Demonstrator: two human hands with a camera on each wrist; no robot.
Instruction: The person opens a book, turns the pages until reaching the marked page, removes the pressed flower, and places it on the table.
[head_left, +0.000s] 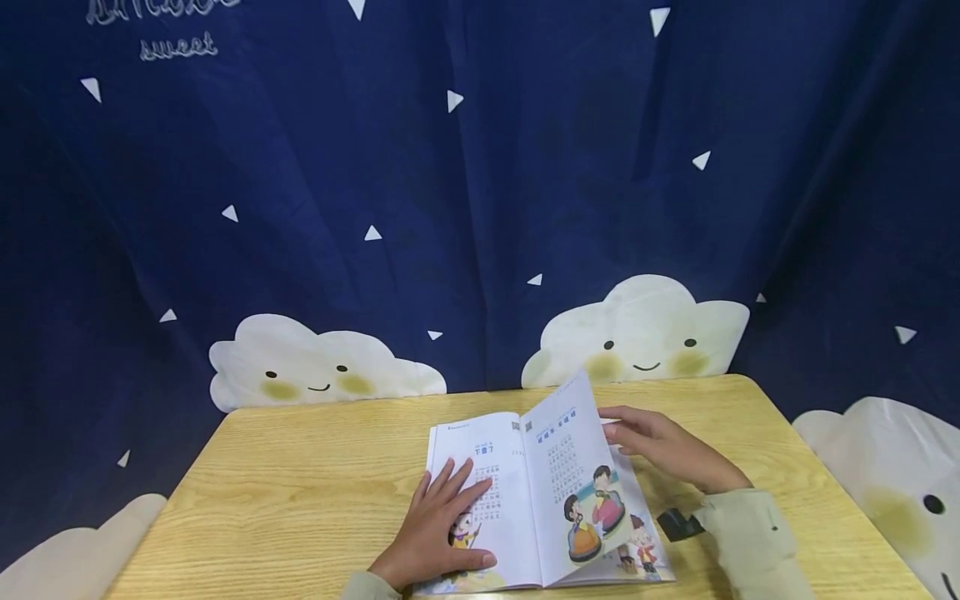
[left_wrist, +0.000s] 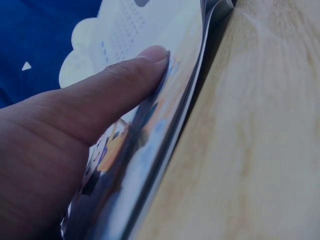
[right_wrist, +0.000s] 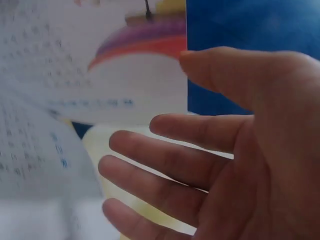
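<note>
An illustrated book (head_left: 504, 550) lies spread on the wooden table, with blue headings, lines of text and cartoon children. My left hand (head_left: 442, 525) rests flat with spread fingers on its left page; in the left wrist view the thumb (left_wrist: 125, 75) presses near the lower edge. One right-hand page (head_left: 558, 500) stands partly raised, tilted over the page beneath. Beside its outer edge is my right hand (head_left: 667, 446). The right wrist view shows the fingers (right_wrist: 165, 155) fairly straight and apart, with the thumb tip at the edge of a page (right_wrist: 150, 95).
The light wooden table (head_left: 300, 492) extends on both sides of the book. Behind it hangs a dark blue curtain (head_left: 337, 150) with white triangles and smiling clouds. A small black device (head_left: 680, 525) sits at the right wrist, by the light sleeve (head_left: 750, 533).
</note>
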